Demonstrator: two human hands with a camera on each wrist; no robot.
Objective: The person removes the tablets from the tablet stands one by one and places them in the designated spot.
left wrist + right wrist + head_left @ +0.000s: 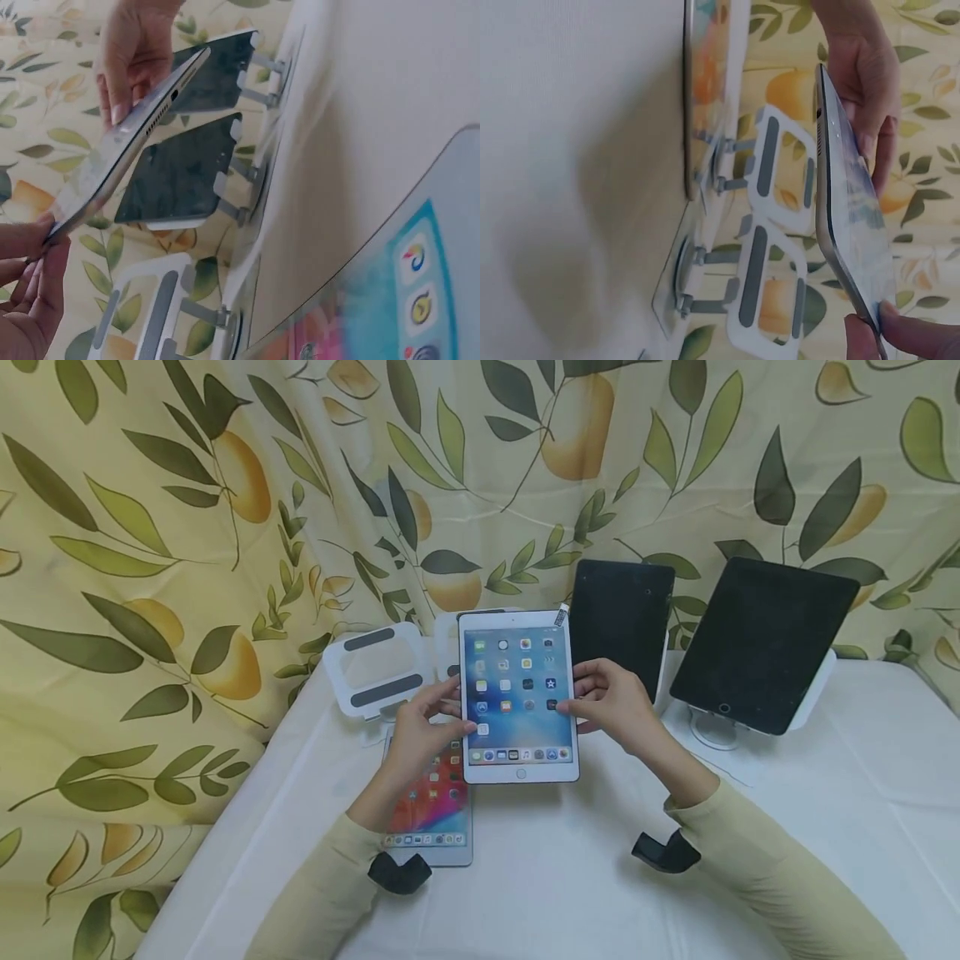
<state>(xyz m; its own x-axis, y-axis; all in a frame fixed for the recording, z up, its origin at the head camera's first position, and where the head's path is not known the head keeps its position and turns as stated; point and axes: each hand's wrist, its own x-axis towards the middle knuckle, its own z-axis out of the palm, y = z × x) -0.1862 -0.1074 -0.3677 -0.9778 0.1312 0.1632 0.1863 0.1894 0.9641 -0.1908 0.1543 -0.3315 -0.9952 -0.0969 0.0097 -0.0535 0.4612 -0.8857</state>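
A white tablet (517, 693) with a lit screen of app icons is held up over the table, its home button toward me. My left hand (423, 727) pinches its left edge, thumb on the front and fingers behind. On the opposite edge my right hand (611, 702) grips the same way. A small printed tab (562, 615) sticks out at the top right corner. The right wrist view shows the tablet's thin lower edge (825, 172), raised off the table. Below my left forearm lies a second tablet (450, 814), its red and blue screen lit and partly covered.
Two dark-screened tablets, one upright (622, 627) and one tilted (765, 643), rest on stands at the back right. A white stand frame (337, 681) with grey pads stands back left; another stand (769, 161) is beside it. Behind hangs a leaf-patterned curtain (300, 527). White cloth (555, 893) covers the table.
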